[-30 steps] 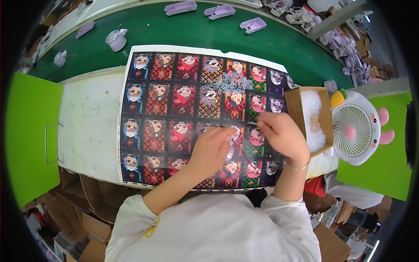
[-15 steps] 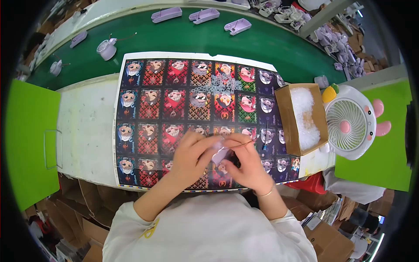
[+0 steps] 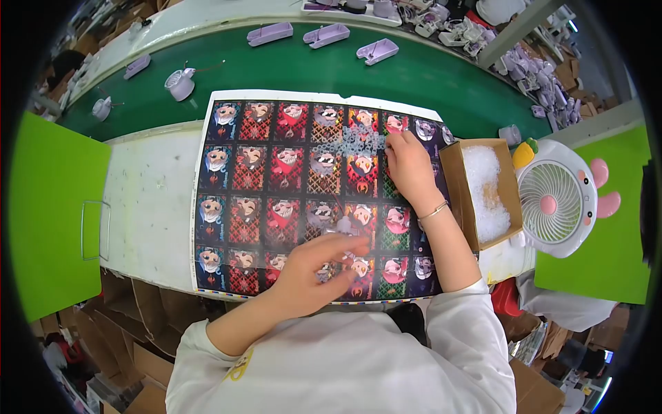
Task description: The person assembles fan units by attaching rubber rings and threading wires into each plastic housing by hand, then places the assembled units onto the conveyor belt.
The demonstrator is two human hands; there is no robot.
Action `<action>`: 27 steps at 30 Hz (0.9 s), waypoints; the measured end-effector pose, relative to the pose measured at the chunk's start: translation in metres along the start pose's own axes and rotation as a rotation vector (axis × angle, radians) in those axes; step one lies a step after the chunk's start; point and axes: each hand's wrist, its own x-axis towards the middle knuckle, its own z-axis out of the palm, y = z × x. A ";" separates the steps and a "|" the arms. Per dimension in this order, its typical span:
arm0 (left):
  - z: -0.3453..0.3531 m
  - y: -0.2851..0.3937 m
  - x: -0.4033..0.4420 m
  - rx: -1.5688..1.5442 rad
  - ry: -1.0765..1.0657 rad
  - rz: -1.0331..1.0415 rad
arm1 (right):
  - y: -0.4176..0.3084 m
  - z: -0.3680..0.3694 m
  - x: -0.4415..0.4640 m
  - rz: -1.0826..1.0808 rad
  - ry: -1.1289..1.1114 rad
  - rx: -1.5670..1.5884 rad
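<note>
My left hand (image 3: pixel 318 270) is over the lower middle of the printed cartoon sheet (image 3: pixel 229 238), thumb and fingers apart and slightly blurred. Just beyond its fingers is a small lilac plastic part (image 3: pixel 345 225) with a thin wire; whether they touch is unclear. Farther up, my right hand (image 3: pixel 412 169) reaches to the right edge of a pile of small translucent ring-like pieces (image 3: pixel 360 141). Its fingertips are pinched together, and anything between them is hidden.
To the right stand a cardboard box (image 3: pixel 458 196) lined with white bubble-like wrap and a white bunny-eared fan (image 3: pixel 550 196). Several lilac housings (image 3: pixel 327 36) lie on the green belt (image 3: pixel 234 65) beyond the sheet. Green panels (image 3: pixel 65 214) flank the bench.
Both hands were together around the lilac part. My right hand has left it and moved up and right to the ring pile; my left hand has opened near the part.
</note>
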 end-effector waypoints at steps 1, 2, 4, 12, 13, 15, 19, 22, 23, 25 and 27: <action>-0.001 0.000 0.002 0.068 0.002 0.023 | 0.001 0.001 0.001 -0.011 -0.004 -0.030; -0.002 -0.002 0.003 0.176 0.007 0.098 | 0.000 0.000 0.002 -0.021 0.007 -0.032; -0.006 -0.009 0.005 0.393 0.016 0.246 | -0.004 -0.004 0.000 -0.037 0.029 -0.036; -0.001 0.001 0.040 0.518 -0.016 0.446 | -0.102 -0.118 -0.051 -0.195 -0.058 0.529; 0.001 0.001 0.043 0.545 -0.022 0.459 | -0.110 -0.121 -0.056 -0.243 -0.049 0.470; 0.007 0.000 0.048 0.644 0.000 0.521 | -0.116 -0.123 -0.061 -0.270 -0.034 0.364; 0.013 -0.002 0.051 0.731 0.031 0.584 | -0.116 -0.124 -0.065 -0.224 -0.040 0.272; 0.016 -0.007 0.049 0.807 0.032 0.590 | -0.118 -0.124 -0.066 -0.158 -0.083 0.232; 0.016 -0.008 0.049 0.812 0.038 0.600 | -0.119 -0.124 -0.066 -0.129 -0.100 0.214; 0.016 -0.010 0.049 0.822 0.047 0.622 | -0.120 -0.125 -0.066 -0.104 -0.121 0.259; 0.015 -0.014 0.047 0.809 0.059 0.682 | -0.118 -0.125 -0.066 -0.068 -0.149 0.328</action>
